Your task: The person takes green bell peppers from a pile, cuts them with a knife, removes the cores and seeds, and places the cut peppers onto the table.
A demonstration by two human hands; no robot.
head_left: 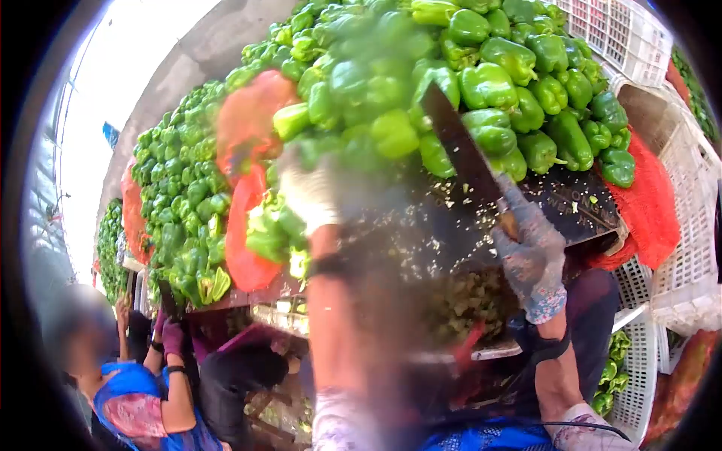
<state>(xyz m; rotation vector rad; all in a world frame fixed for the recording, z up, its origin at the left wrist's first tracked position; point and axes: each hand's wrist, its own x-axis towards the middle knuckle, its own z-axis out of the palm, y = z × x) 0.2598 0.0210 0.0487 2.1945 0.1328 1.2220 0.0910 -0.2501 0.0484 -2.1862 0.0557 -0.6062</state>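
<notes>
My right hand (532, 255), in a grey patterned glove, grips the handle of a broad-bladed knife (460, 143). The dark blade points up and to the left, in front of the heaped green bell peppers (519, 90). My left hand (308, 188), in a pale glove, reaches to the near left side of the heap. Its fingers are blurred, so whether they close on a pepper does not show. Between my hands lies a dark board (421, 225) scattered with pale seeds and bits.
Red-orange mesh (252, 225) lies among the peppers on the left. White plastic crates (684, 195) stand at the right, one low crate holding peppers. Scraps (474, 301) are piled below the board. A co-worker (143, 398) in purple gloves sits at lower left, holding a blade.
</notes>
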